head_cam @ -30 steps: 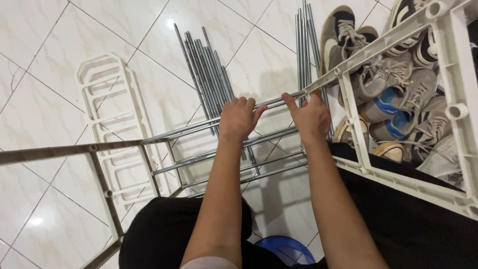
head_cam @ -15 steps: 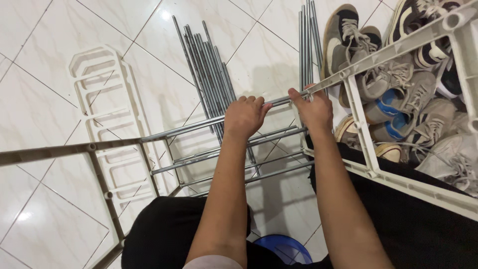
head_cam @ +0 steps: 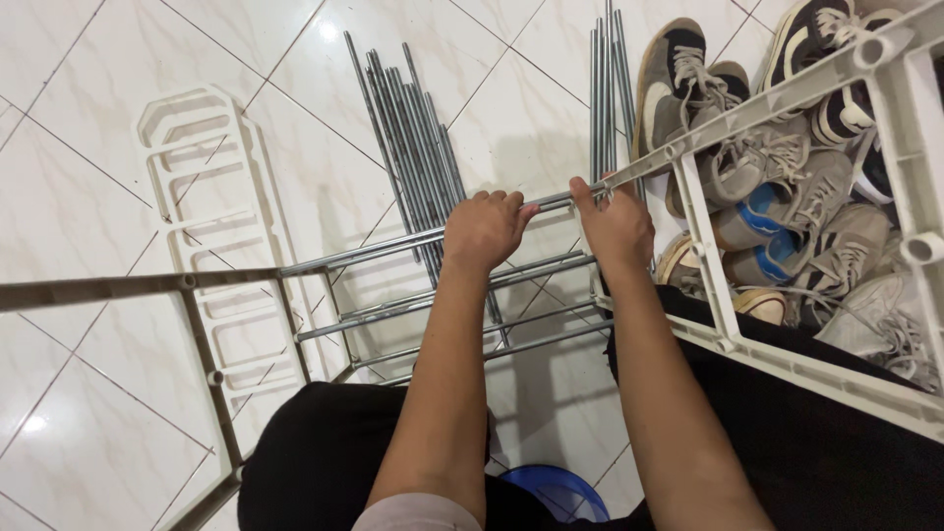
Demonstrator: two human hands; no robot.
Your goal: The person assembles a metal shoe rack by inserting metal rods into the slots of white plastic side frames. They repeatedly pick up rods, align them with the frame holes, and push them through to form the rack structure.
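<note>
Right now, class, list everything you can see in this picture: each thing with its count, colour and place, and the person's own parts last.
Top rod: one, silver, spanning the two upright frames.
Lower rods: several, silver, fitted between the frames.
Loose rod bundle: many, silver, on the tiles, centre.
Second rod bundle: few, silver, beside the shoes.
Spare side frame: one, white, flat on the floor, left.
Upright side frames: two, off-white, left and right.
Shoes: a pile, grey, black and blue, right.
Stool: one, blue, below.
Left hand: grip on the top rod.
Right hand: grip at the rod's right end.

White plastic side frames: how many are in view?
2 white plastic side frames: one flat on the tiles, left; one upright on the right, holding the metal rod both hands grip. Others may be hidden.
</note>
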